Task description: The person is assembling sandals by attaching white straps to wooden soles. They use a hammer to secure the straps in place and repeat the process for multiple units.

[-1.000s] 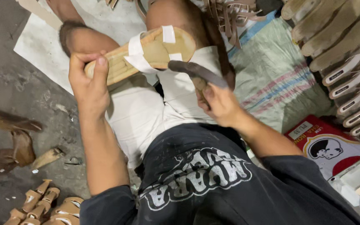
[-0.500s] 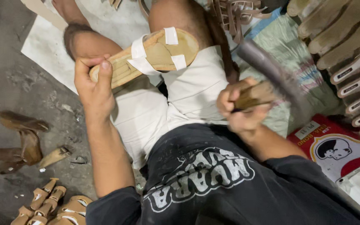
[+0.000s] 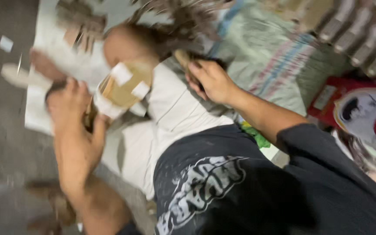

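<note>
one sandal (image 3: pixel 122 89), one hammer (image 3: pixel 183 58), two hands.

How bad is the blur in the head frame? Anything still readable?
Head view: heavy motion smear across the whole frame, worst along the top edge. The left hand gripping the tan sandal and the right hand around a wooden handle stay recognisable; the sandal's white straps are soft. Lighting is dim and even, with no glare.
</note>
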